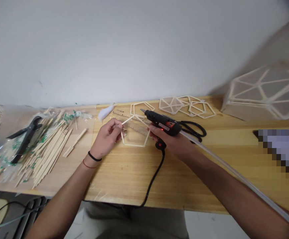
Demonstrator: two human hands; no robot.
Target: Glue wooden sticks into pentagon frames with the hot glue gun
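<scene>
My left hand [106,138] pinches the left corner of a pentagon frame [134,145] made of thin wooden sticks. In my right hand [170,141] is a black hot glue gun [163,122], its nozzle pointing left above the frame's top corner and a red light glowing on its side. The right fingertips also meet the frame's right corner. A long translucent glue stick [216,155] runs out of the gun's back over my right forearm. Under the frame lies a clear ruler [134,125], partly hidden.
Loose wooden sticks [51,152], plastic wrappers and black pliers [27,139] cover the left side. More stick frames [201,108] lie along the wall. A large panelled stick structure [258,103] stands at right, behind a blurred-out object [283,152]. The gun's cord [151,186] hangs over the front edge.
</scene>
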